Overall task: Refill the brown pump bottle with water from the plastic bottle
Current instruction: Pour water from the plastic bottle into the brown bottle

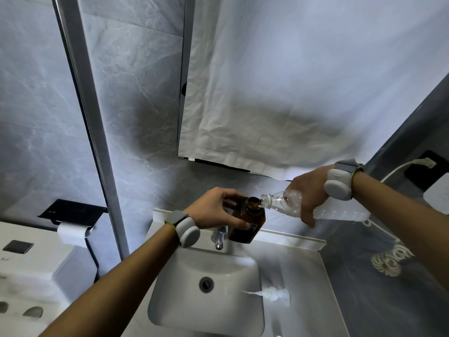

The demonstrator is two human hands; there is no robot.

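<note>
My left hand grips the brown pump bottle and holds it above the sink's back edge, its neck open and the pump off. My right hand grips the clear plastic bottle, tipped nearly level with its uncapped mouth touching the brown bottle's opening. The white pump head lies on the counter to the right of the basin.
A white sink with a chrome tap sits below the bottles. A toilet and a paper roll are at the left. A cloth-covered mirror hangs above. A coiled white cord hangs at the right.
</note>
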